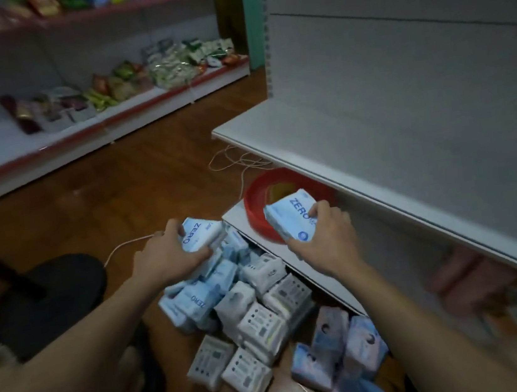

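Pale-blue ZERO pack [203, 236] in left hand [170, 256], fingers curled round it, just above floor pile [252, 311]. Second ZERO pack [291, 221] gripped by right hand [322, 240], over red basin [256, 202] on bottom shelf [235, 212]. Count: two held packs, one basin. Pile overlapped, no exact count.
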{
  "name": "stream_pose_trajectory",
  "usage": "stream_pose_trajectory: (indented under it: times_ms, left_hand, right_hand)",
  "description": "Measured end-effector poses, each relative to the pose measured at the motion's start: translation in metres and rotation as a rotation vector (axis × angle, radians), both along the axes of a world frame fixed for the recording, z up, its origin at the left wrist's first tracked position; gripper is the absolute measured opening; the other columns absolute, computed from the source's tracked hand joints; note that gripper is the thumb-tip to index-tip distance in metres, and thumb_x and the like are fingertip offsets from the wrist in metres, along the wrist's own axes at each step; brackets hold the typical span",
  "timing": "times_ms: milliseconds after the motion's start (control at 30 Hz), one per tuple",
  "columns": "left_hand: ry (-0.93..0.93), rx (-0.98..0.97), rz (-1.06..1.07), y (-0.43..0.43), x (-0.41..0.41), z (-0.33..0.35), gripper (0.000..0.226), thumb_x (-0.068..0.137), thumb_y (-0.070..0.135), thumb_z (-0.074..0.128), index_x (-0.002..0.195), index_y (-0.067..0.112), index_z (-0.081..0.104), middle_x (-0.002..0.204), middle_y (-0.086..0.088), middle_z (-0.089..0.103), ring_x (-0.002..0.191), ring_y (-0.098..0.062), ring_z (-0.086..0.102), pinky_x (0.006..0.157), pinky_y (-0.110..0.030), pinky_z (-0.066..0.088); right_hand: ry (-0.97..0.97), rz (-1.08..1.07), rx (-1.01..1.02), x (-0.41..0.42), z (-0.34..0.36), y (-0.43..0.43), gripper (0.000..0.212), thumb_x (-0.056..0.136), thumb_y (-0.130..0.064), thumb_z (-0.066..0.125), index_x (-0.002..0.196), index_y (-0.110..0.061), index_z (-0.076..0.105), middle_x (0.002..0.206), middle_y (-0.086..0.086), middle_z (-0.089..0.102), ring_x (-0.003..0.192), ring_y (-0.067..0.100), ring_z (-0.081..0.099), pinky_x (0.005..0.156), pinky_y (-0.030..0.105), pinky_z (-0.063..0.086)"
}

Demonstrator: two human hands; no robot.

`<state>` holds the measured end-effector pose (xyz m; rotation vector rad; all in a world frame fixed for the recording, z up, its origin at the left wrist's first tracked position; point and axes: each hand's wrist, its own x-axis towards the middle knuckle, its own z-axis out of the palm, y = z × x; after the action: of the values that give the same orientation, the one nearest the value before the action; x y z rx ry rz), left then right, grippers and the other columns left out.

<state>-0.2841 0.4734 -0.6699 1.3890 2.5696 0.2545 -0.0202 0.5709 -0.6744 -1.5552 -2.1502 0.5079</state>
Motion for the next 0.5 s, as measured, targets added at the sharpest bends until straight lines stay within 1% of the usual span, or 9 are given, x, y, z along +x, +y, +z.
stream_pose_trajectory:
  times_ms: [67,133,200,267,400,500]
  left_hand:
    - [-0.061,-0.013,0.104,-0.018,-0.026,-0.029,0.064,0.064,0.079,0.057,0.102,0.033,0.034,0.104,-0.005,0.056,0.091,-0.027,0.058,0.084,-0.042,0.050]
    - [-0.133,-0.030,0.218,-0.032,-0.050,-0.059,0.065,0.061,0.076,0.059,0.101,0.031,0.035,0.106,-0.007,0.057,0.096,-0.030,0.057,0.086,-0.041,0.048]
    - [-0.199,-0.063,0.302,-0.035,-0.071,-0.085,0.067,0.057,0.075,0.057,0.101,0.029,0.035,0.108,-0.009,0.058,0.099,-0.032,0.057,0.089,-0.043,0.047]
    - [-0.229,-0.115,0.329,-0.030,-0.090,-0.107,0.067,0.062,0.075,0.059,0.103,0.028,0.034,0.111,-0.009,0.058,0.103,-0.033,0.057,0.090,-0.043,0.047]
    - [-0.237,-0.118,0.427,-0.024,-0.121,-0.151,0.070,0.070,0.073,0.063,0.113,0.024,0.039,0.118,-0.010,0.058,0.109,-0.034,0.057,0.086,-0.040,0.047]
    - [-0.288,-0.098,0.552,-0.021,-0.139,-0.178,0.076,0.072,0.072,0.063,0.120,0.019,0.039,0.123,-0.014,0.057,0.113,-0.037,0.054,0.088,-0.041,0.045]
  right_hand:
    - [-0.068,0.016,0.016,-0.024,-0.023,-0.003,0.057,0.064,-0.055,0.066,0.106,-0.024,0.042,0.108,0.004,0.054,0.101,0.025,0.044,0.084,0.037,0.036]
    - [-0.124,0.026,-0.007,-0.047,-0.047,-0.006,0.057,0.064,-0.056,0.066,0.106,-0.024,0.043,0.108,0.004,0.055,0.102,0.025,0.044,0.086,0.037,0.036]
    - [-0.168,0.039,-0.077,-0.070,-0.072,-0.008,0.057,0.067,-0.056,0.065,0.109,-0.024,0.043,0.112,0.004,0.055,0.106,0.025,0.044,0.090,0.037,0.036]
    - [-0.205,0.058,-0.155,-0.093,-0.096,-0.010,0.057,0.068,-0.056,0.064,0.111,-0.024,0.042,0.116,0.003,0.054,0.110,0.025,0.043,0.091,0.037,0.035]
    - [-0.177,0.045,-0.297,-0.142,-0.130,-0.007,0.058,0.068,-0.055,0.066,0.108,-0.021,0.040,0.117,0.004,0.053,0.110,0.026,0.043,0.092,0.038,0.038]
    - [-0.144,-0.016,-0.340,-0.171,-0.148,0.008,0.059,0.070,-0.053,0.066,0.111,-0.019,0.039,0.120,0.006,0.053,0.111,0.027,0.042,0.093,0.039,0.039]
